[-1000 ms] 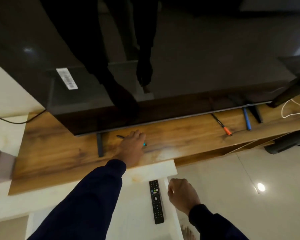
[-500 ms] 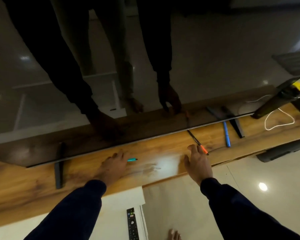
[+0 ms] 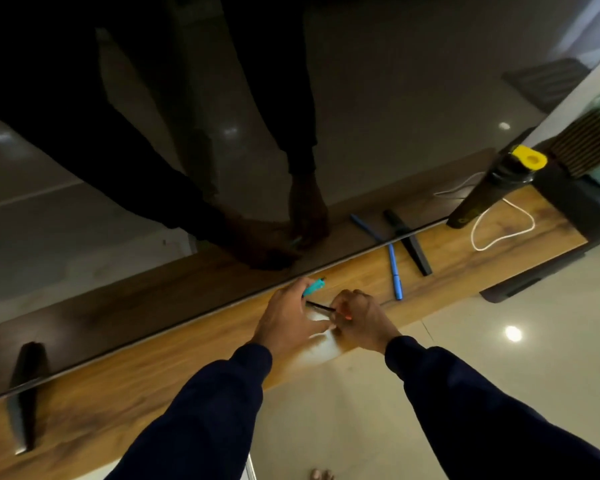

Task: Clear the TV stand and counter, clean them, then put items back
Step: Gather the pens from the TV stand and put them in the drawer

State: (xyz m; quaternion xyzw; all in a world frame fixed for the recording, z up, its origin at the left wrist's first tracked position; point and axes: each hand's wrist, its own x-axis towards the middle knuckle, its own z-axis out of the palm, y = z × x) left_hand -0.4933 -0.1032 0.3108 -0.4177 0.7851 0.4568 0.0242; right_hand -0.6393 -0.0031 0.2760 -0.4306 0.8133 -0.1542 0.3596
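Both hands meet over the wooden TV stand (image 3: 361, 275), just below the bottom edge of the TV (image 3: 291, 98). The left hand (image 3: 286, 320) holds a teal pen (image 3: 314, 286) — its tip sticks up past the fingers. The right hand (image 3: 361, 318) pinches a thin black pen (image 3: 321, 307) (orange at one end). A blue pen (image 3: 394, 271) lies on the stand nearby, beside the TV's black foot (image 3: 414, 252). A white cord (image 3: 499, 230) loops farther right.
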